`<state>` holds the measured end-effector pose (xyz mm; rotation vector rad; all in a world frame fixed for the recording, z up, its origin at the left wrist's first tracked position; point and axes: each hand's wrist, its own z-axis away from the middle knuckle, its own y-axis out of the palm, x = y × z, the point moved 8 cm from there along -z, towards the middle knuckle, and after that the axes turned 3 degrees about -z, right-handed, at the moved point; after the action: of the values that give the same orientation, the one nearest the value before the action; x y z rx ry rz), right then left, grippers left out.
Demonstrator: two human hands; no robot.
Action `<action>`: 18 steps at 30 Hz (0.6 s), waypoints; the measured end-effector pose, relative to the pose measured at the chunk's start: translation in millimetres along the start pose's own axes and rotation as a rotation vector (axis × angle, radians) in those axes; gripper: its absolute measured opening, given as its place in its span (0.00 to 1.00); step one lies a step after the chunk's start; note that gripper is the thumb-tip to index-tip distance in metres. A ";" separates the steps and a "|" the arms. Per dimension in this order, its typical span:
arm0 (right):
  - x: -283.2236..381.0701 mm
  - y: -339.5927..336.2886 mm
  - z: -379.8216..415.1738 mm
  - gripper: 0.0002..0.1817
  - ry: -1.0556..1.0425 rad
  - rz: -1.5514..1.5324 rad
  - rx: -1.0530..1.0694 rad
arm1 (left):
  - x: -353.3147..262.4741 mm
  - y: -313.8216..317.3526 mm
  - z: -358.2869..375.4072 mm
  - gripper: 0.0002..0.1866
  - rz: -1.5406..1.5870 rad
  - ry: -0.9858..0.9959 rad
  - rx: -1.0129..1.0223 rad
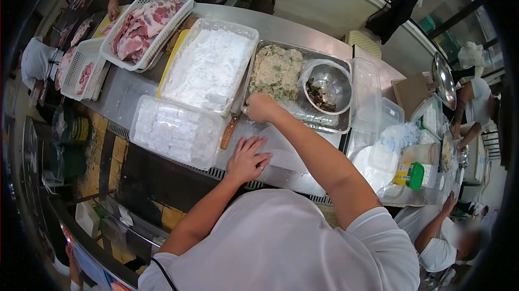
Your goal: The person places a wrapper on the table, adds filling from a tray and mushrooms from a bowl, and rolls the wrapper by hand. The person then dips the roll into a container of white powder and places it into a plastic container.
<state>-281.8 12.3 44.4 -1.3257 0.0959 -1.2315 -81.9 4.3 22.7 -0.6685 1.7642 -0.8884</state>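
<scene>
My right hand (260,108) is closed at the near left corner of a metal tray (347,123); what its fingers hold, if anything, is hidden. In that tray lie a pale minced mixture with green bits (277,72) and a steel bowl (336,87) with dark pieces inside. My left hand (247,160) rests on the steel counter with its fingers spread, beside a translucent sheet (282,153). To its left lies a wooden handle (229,132). Further left stand a plastic tub of white powder (208,69) and a tub of white-dusted pieces (174,133).
White baskets of raw meat (143,29) stand at the back left, near another person's hand (113,10). Clear containers (367,91) and a green-lidded tub (415,176) are on the right. Co-workers are at both sides.
</scene>
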 end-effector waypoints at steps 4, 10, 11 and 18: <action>-4.7 -19.1 4.1 0.16 -0.088 -0.238 0.055 | -0.1 -0.4 -1.0 0.13 0.001 0.011 0.004; -51.7 -67.8 16.5 0.15 0.106 -0.507 0.002 | 0.3 -1.6 1.3 0.13 0.001 0.010 0.000; -53.1 -62.6 18.0 0.15 0.111 -0.465 0.021 | 0.4 -1.5 1.0 0.13 0.002 0.011 0.000; -61.7 -18.7 9.5 0.15 -0.114 0.189 0.211 | 0.1 -1.7 2.7 0.13 0.007 0.026 -0.017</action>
<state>-313.1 66.7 26.8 -1.1720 0.0090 -0.9769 -79.4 2.6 23.5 -0.6643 1.7977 -0.8823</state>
